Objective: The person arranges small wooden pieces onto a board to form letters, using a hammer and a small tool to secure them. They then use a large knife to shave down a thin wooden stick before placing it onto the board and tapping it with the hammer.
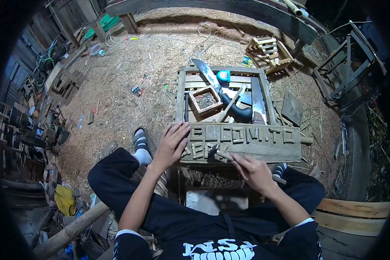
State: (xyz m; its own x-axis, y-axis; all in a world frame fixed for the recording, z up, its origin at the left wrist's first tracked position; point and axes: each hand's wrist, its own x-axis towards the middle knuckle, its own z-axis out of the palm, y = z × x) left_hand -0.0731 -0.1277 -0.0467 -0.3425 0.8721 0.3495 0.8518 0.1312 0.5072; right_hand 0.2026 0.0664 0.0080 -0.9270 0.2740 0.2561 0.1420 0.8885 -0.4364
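Note:
A wooden board (268, 149) lies in front of me, with raised letters made of short wood strips (238, 135) along its upper part. More small pieces (197, 150) form a second row at the lower left. My left hand (171, 145) rests on the board's left end, fingers stretched out near its far edge. In my right hand (253, 171) is a small hammer, gripped by its wooden handle (224, 154). The dark hammer head (213, 150) is close over the lower row of pieces.
Beyond the board, a slatted wooden frame (181, 95) carries a square wooden box (206, 100), a tape measure (223, 76), a machete (206, 71) and a handsaw (258, 102). A wooden crate (271, 54) and a chair frame (349, 65) stand farther right. Shavings cover the ground (117, 73).

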